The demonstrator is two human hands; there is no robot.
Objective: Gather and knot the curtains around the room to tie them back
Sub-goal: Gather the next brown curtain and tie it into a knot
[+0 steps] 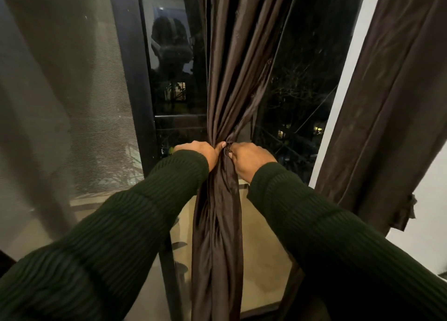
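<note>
A dark brown curtain [232,66] hangs in front of a dark window and is bunched into a narrow bundle at mid height. My left hand [198,153] grips the bundle from the left, thumb against the cloth. From the right, my right hand [249,158] holds the same gathered spot, its fingers curled into the folds. The two hands almost touch at the pinch point. Below them the curtain falls as a thick twisted column [217,236]. Both arms wear dark green ribbed sleeves.
A second brown curtain [387,107] hangs at the right against a white wall [425,224]. A sheer grey curtain [55,91] covers the left. Between them stand the black window frame [135,78] and night-dark glass [297,91].
</note>
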